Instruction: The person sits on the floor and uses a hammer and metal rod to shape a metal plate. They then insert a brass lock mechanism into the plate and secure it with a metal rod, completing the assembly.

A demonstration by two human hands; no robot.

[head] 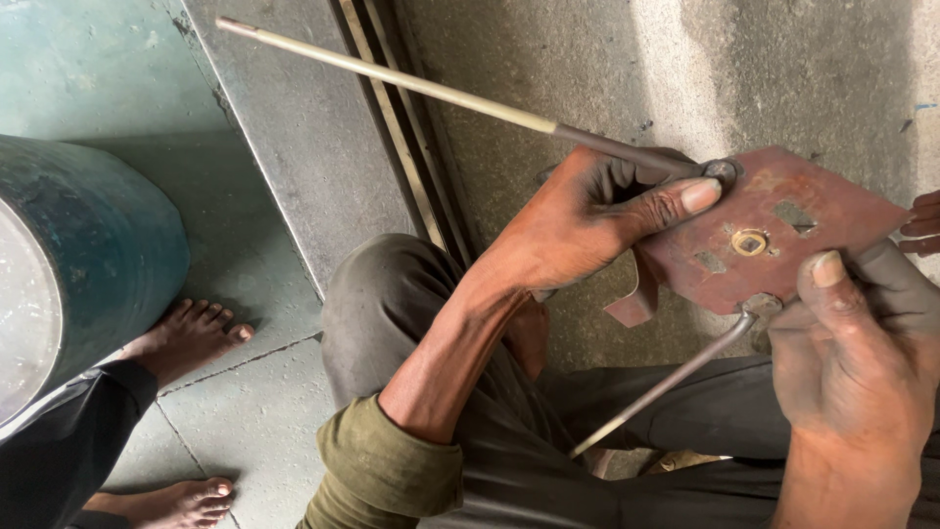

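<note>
the left hand [587,220] is closed on the upper left corner of a rust-red metal plate [774,235], thumb pressed flat beside the end of a long rod [392,83] that runs up and left from under the fingers. the right hand [852,353] is closed on the plate's lower edge, thumb on top, just beside a short rod [666,382] slanting down and left from the fingers. a brass bush [750,242] sits mid-plate, between both thumbs. other fingertips [922,223] touch the right edge. bare feet [186,338] and a green drum [88,255] lie well left on the floor [294,127].
</note>
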